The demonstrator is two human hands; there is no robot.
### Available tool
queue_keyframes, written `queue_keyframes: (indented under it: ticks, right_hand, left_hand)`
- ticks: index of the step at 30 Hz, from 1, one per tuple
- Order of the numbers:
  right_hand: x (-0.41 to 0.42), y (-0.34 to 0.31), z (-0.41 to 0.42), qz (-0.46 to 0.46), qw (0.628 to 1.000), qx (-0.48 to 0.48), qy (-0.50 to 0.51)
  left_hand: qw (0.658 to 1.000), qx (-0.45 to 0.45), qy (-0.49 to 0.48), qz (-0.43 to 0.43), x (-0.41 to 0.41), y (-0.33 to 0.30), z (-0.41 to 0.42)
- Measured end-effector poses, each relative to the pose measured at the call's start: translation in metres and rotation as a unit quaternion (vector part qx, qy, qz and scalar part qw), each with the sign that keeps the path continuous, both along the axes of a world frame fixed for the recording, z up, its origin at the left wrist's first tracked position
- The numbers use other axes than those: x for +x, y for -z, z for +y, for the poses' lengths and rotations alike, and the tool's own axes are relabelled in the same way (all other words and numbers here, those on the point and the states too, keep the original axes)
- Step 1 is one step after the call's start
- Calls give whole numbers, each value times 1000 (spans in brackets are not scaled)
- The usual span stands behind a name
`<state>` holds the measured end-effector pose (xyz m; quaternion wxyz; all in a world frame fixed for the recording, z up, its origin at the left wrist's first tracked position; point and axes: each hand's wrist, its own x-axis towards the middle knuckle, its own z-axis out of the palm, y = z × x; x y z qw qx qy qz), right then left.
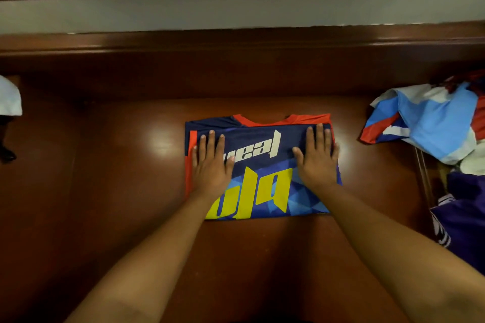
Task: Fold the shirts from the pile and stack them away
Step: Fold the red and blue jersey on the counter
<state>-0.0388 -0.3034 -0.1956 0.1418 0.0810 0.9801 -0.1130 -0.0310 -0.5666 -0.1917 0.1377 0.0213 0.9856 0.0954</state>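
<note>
A navy, orange and yellow printed polyester jersey (258,165) is lying folded square at centre of the glossy brown wooden table (118,165). The left hand (211,162) and right hand (316,157) are pressing it, fingers straight, gripping nothing. Even outward smoothing should set creases. At three o'clock, the unfolded shirt pile (433,126) is waiting; no containers are showing.

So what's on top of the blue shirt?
Both hands, the left hand and right hand, press flat on the shirt. They cover part of its lettering.

Tabletop (118,165) open left of folded shirt (259,165); shirt pile (433,126) blocks right.
</note>
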Motion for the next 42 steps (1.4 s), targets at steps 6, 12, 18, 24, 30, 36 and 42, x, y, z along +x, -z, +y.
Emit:
queue_keyframes:
  ticks: [6,12,18,24,30,36,42]
  right_hand:
    - [31,-7,-63,-6,989,-71,-131]
    - [73,9,-17,-47,992,-11,-114]
    - [88,-2,48,-62,997,34,-23]
    - [73,-26,38,-11,979,-100,176]
    - [50,-37,28,-72,886,-256,379]
    - [44,-70,29,-64,815,-405,409]
    - [52,-89,18,-33,810,-508,291]
  left_hand:
    - [999,34,13,18,18,-1,43]
    - [997,-40,70,1,64,18,-13]
    - [998,-52,47,-6,65,11,-42]
    - [1000,18,7,20,62,-6,-3]
    - [996,82,14,-1,67,-20,47]
    - [951,288,-75,-82,50,-46,100]
    - [866,431,-176,-181,28,-79,148]
